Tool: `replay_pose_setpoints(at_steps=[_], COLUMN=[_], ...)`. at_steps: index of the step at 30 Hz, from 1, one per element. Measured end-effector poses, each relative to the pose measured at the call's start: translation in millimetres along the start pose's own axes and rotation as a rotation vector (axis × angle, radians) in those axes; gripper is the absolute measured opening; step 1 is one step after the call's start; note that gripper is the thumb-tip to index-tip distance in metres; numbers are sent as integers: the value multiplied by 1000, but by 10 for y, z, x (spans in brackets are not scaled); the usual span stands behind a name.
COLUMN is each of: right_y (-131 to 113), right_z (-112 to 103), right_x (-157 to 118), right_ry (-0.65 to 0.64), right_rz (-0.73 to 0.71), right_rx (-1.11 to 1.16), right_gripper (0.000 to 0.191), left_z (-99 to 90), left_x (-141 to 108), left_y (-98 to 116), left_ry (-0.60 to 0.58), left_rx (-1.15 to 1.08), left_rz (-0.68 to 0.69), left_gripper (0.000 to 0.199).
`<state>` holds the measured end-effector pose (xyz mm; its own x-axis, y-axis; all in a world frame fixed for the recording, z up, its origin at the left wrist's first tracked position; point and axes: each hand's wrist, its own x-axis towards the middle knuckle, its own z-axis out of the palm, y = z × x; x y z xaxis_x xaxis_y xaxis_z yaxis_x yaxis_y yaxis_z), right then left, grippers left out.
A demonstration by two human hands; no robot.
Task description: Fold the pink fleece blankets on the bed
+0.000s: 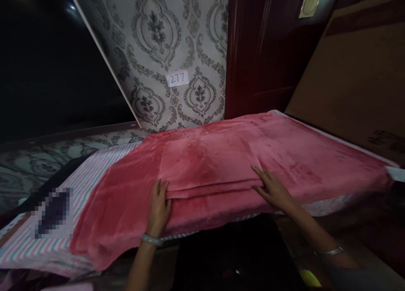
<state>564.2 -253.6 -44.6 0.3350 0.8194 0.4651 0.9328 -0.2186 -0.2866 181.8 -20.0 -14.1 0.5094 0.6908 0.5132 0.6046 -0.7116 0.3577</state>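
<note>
A folded pink plush cloth point(209, 160) lies on a larger pink blanket point(294, 156) spread over the table. Its near edge shows stacked layers. At the near left corner of the folded cloth is my left hand point(160, 211), with a pale bangle on the wrist, its thumb and fingers around that corner. My right hand point(274, 189), a silver bangle on its wrist, touches the near right corner, fingers spread apart along the side.
Striped cloth point(104, 160) shows at the left under the blanket. A large dark screen point(60, 63) stands at the back left, a cardboard box point(357, 76) at the right. A card marked 277 point(177, 78) is on the patterned wall.
</note>
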Motion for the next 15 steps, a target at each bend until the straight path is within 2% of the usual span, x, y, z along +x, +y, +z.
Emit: replay_pose_setpoints(at_steps=[9,13,15], right_y=[32,27,-114], right_z=[33,-108,-202], right_x=[-36,-97,-34], right_ry=[113,174,246], right_rz=[42,-8,-21], right_rx=[5,33,35], right_gripper=[46,47,47], left_z=[-86,-236,-309], left_x=[57,-8,13], left_y=[-132,-187,-72], left_ry=[37,35,39], left_rx=[-13,62,80], left_rz=[69,83,119], left_gripper=[41,49,53])
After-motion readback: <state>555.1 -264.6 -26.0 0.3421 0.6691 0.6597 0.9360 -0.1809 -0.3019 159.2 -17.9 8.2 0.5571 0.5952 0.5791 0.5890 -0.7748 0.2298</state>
